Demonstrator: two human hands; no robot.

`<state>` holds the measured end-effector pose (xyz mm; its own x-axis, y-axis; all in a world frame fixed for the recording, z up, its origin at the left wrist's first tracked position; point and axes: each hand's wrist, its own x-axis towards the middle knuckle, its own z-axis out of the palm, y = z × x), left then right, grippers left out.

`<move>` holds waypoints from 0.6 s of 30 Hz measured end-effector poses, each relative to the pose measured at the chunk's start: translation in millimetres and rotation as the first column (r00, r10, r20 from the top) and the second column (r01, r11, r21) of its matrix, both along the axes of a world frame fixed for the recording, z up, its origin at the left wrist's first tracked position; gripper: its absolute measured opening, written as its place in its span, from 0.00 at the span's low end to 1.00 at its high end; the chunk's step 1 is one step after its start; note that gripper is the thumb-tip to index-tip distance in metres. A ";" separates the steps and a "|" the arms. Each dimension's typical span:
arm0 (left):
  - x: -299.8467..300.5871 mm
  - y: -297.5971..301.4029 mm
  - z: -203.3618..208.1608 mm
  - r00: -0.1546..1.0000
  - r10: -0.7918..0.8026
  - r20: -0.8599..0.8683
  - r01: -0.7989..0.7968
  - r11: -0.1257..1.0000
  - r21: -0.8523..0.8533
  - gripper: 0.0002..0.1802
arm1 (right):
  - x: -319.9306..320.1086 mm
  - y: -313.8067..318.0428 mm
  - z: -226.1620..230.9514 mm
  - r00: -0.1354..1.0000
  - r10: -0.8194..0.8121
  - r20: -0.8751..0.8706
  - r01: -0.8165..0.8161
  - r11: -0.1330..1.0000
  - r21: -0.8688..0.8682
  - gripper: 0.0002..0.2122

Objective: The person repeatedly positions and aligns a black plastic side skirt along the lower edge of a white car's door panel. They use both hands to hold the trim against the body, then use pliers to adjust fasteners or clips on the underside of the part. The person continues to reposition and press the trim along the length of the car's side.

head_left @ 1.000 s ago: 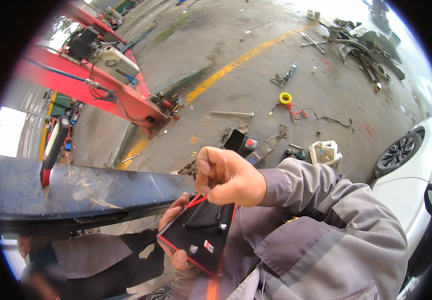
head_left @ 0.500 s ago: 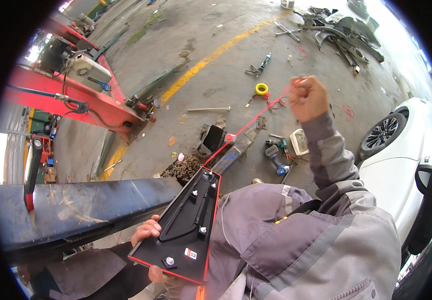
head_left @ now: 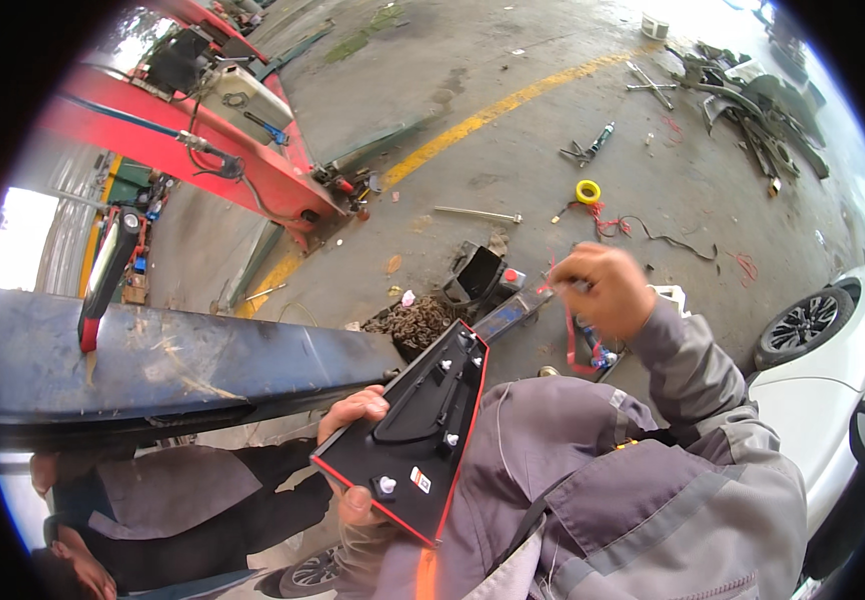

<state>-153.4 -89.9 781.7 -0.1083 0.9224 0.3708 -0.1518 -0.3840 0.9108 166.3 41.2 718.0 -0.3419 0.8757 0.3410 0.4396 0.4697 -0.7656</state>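
Observation:
My left hand (head_left: 355,412) grips the wide end of a black triangular trim panel (head_left: 408,440), fingers at one edge and thumb at another. White clips and a small white label sit on the panel's upturned face, and red strip runs along its edges. A little beyond the narrow tip, my right hand (head_left: 615,288) is closed, slightly blurred, with its fingertips pinched together. A thin red strip (head_left: 571,345) hangs from it in a loose curve. An orange strip (head_left: 428,572) shows below the panel's near corner.
A blue lift arm (head_left: 183,350) crosses at left, bearing a black-and-red work light (head_left: 110,275). Another person's sleeve (head_left: 173,490) is lower left. A white car (head_left: 833,350) stands right. The floor holds a yellow tape roll (head_left: 588,191), a caulking gun (head_left: 593,145) and a chain pile (head_left: 413,325).
My right hand has come down and nearer the panel. The red strip, stretched taut from the panel to that hand before, now dangles slack. The view has shifted, and my left hand keeps its hold.

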 end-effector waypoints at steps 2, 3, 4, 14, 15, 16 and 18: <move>3.0 0.3 1.3 0.998 -0.054 -0.045 0.052 0.998 -0.042 0.46 | -37.9 -17.9 33.8 0.951 0.240 -0.192 -0.257 0.964 -0.064 0.06; 4.3 -0.9 2.1 0.994 -0.084 -0.068 0.080 0.995 -0.061 0.47 | -56.3 -23.0 49.5 0.879 0.352 -0.321 -0.378 0.925 -0.021 0.06; 3.7 -0.6 3.1 0.992 -0.119 -0.033 0.116 0.990 -0.081 0.48 | -68.6 -25.5 64.7 0.821 0.442 -0.362 -0.480 0.877 -0.017 0.04; -1.3 -28.3 -11.5 0.963 -0.142 0.228 0.188 0.963 -0.194 0.55 | -139.9 -55.2 117.0 0.645 0.544 -0.537 -0.624 0.780 0.040 0.03; -1.5 -30.0 -12.3 0.962 -0.156 0.223 0.201 0.960 -0.196 0.55 | -142.5 -56.7 117.2 0.643 0.545 -0.538 -0.627 0.778 0.040 0.03; -1.3 -30.7 -13.0 0.970 -0.120 0.213 0.164 0.966 -0.201 0.55 | -144.3 -57.6 117.3 0.645 0.548 -0.532 -0.634 0.773 0.028 0.03; 0.4 -33.2 -11.5 0.981 -0.090 0.171 0.130 0.963 -0.235 0.54 | -146.7 -58.2 118.0 0.652 0.555 -0.517 -0.631 0.775 0.036 0.04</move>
<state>-152.9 -123.1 770.1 -0.0398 0.9920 0.1198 -0.3295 -0.1262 0.9357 19.7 -17.0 836.0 -0.6321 0.5923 0.4997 -0.3314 0.3763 -0.8652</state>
